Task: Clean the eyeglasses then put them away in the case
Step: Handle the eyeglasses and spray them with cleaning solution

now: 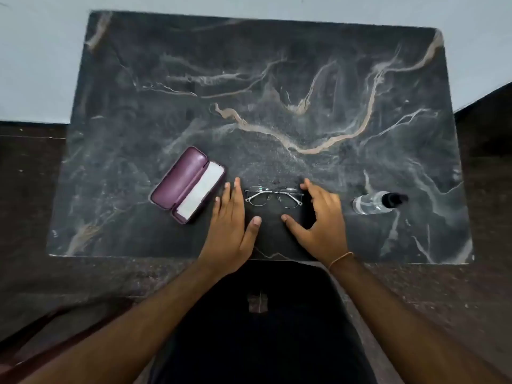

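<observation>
Thin metal-framed eyeglasses [273, 197] lie on a dark cloth [277, 231] near the front of the dark marble table [263, 92]. My left hand [231, 231] rests flat just left of the glasses, fingers apart, holding nothing. My right hand [321, 217] hovers at the right lens, fingers spread and curved, thumb on the cloth, nothing gripped. A purple eyeglass case [187, 185] lies open to the left, with a white cloth [201, 189] in its lower half.
A small clear spray bottle [376, 202] with a black cap lies on its side to the right of my right hand. The table's front edge runs just below my wrists. My dark-clothed lap is under it.
</observation>
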